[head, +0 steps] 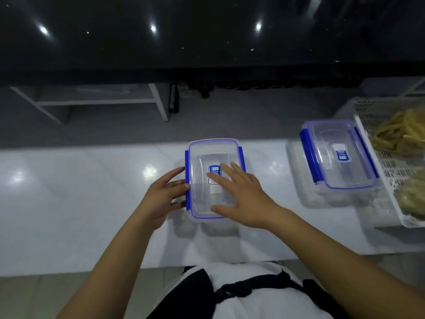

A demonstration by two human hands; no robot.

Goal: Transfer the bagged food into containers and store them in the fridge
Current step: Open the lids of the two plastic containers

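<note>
Clear box (202, 203) with blue clips sits on white counter (69, 192), right in front, long side pointing away. Right hand (243, 194) lies flat on lid, fingers spread. Left hand (161, 194) nearer left blue clip (187, 180), fingertips touching it. Likely next: pop that clip.

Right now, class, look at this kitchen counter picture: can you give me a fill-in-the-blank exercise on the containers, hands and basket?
1. The right hand lies flat on the lid of the nearer container, whose clips are ____ in colour.
2. The left hand touches that container's ____ side clip.
3. The second container has its lid ____.
4. The bagged food lies in a white ____.

Missing words: blue; left; on; basket
</note>
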